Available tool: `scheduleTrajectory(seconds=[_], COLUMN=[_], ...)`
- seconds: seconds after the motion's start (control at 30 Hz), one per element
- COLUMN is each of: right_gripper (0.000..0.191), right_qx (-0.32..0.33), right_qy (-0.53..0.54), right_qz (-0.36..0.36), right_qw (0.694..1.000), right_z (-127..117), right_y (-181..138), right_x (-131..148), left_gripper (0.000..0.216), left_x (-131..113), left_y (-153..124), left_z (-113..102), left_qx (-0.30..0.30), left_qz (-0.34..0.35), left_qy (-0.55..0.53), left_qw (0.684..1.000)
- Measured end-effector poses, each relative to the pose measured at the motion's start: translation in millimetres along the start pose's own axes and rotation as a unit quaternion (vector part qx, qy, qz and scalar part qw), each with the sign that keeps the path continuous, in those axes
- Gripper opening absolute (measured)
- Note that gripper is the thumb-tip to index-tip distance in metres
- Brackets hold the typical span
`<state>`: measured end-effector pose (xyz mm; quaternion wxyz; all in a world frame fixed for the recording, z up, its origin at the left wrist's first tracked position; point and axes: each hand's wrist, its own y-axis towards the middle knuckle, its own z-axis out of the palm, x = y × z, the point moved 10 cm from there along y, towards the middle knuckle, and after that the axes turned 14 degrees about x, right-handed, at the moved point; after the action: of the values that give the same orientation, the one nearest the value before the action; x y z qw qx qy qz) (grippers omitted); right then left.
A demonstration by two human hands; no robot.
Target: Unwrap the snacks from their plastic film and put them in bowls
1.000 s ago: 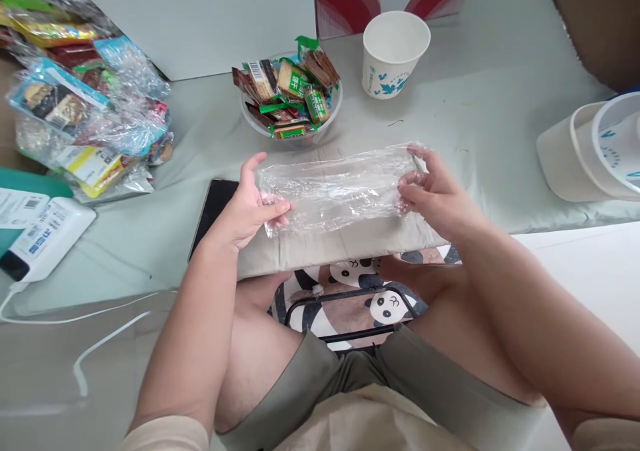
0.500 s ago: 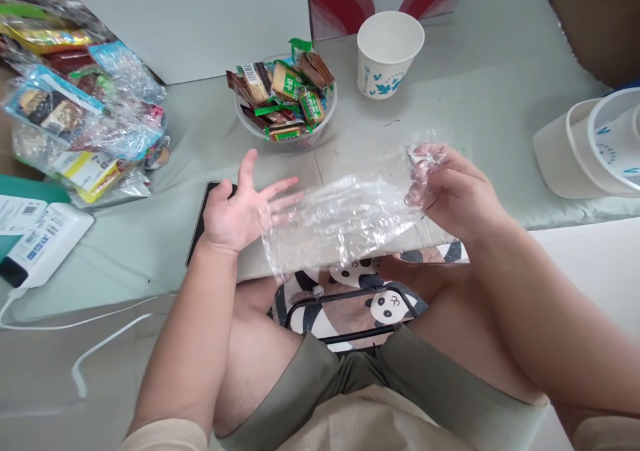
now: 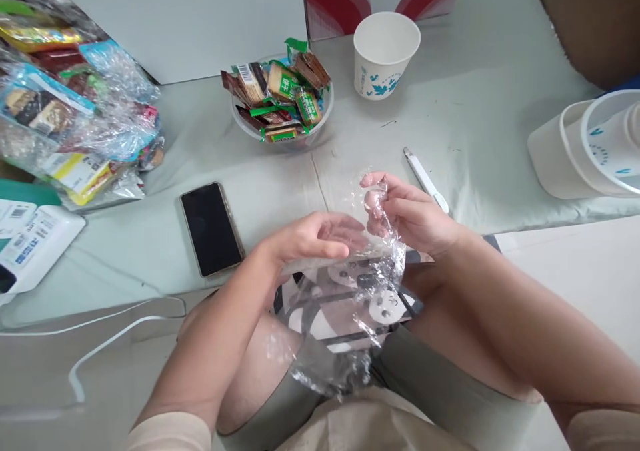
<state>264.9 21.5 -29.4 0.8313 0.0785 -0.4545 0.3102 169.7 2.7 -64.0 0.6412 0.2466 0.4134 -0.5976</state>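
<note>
Your right hand (image 3: pixel 413 214) pinches a clear, crinkled sheet of thin plastic film (image 3: pixel 393 268) between thumb and fingers, above the near edge of the cloth-covered grey-green worktop (image 3: pixel 480 104). The sheet droops from that pinch past the near edge and over your lap, its lower end in front of the grey-green cloth shorts (image 3: pixel 450 384). Your left hand (image 3: pixel 320 234) is unclenched, thumb and fingers extended, just beside the sheet; whether the fingertips touch it cannot be told. Handling, as judged: film this thin will likely cling and fold on itself, so gather it from the pinched end downward in short, light strokes, pressing air out rather than tugging; support the hanging end so it does not snag at the edge. Note the slim white-handled cutter with a metal tip (image 3: pixel 425 179), lying just beyond your right hand; any exposed blade cannot be made out, so hold knuckles and film clear of it. Give room also to the black-screened rectangular phone (image 3: pixel 211 230), near the near edge to the left of your left hand.
</note>
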Motion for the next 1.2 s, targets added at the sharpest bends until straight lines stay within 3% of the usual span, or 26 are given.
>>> scheduleTrajectory(seconds=[0.1,0.23,0.33,0.43,0.53,0.7,0.83,0.97,1.07,1.2], right_gripper=[0.040,0.050,0.070,0.083,0.072,0.034,0.032,0.019,0.022,0.036], right_qx=[-0.076,-0.184,-0.135,-0.031,-0.019,-0.112,-0.141,-0.152,-0.104,-0.030], right_qy=[-0.022,-0.009,0.027,0.036,-0.033,-0.218,-0.256,-0.319,-0.397,-0.482], right_qz=[-0.022,-0.044,0.019,0.088,0.091,0.116,0.036,-0.056,-0.117,-0.163], right_qw=[0.997,0.982,0.990,0.995,0.995,0.963,0.956,0.934,0.904,0.860], right_z=[-15.7,-38.4,-30.2,-7.3,-2.1,-18.6,-23.2,-24.7,-12.5,8.7], right_y=[-2.1,-11.0,-4.5,2.2,2.3,-4.6,-5.3,-8.4,-10.8,-17.1], right_x=[5.2,1.3,-20.7,-37.4,-32.9,-19.5,-2.1,15.5,28.2,37.1], left_gripper=[0.033,0.031,0.042,0.045,0.044,0.044,0.037,0.020,0.012,0.029], left_x=[9.1,-12.2,-23.6,-24.7,-26.2,-25.1,-28.7,-37.4,-43.1,-44.4], left_y=[-5.1,-19.2,-30.5,-31.4,-33.4,-41.7,-49.0,-55.4,-56.0,-57.0], left_z=[1.2,-23.7,-38.6,-41.5,-43.3,-47.1,-51.9,-57.6,-58.4,-62.3], left_qx=[-0.003,-0.151,-0.240,-0.258,-0.275,-0.285,-0.285,-0.310,-0.308,-0.312], left_qz=[-0.051,0.039,0.078,0.065,0.062,0.023,0.026,0.089,0.125,0.145], left_qy=[-0.014,-0.021,-0.019,-0.009,0.019,0.085,0.112,0.094,0.086,0.066], left_qw=[0.999,0.987,0.967,0.964,0.959,0.955,0.952,0.942,0.939,0.936])
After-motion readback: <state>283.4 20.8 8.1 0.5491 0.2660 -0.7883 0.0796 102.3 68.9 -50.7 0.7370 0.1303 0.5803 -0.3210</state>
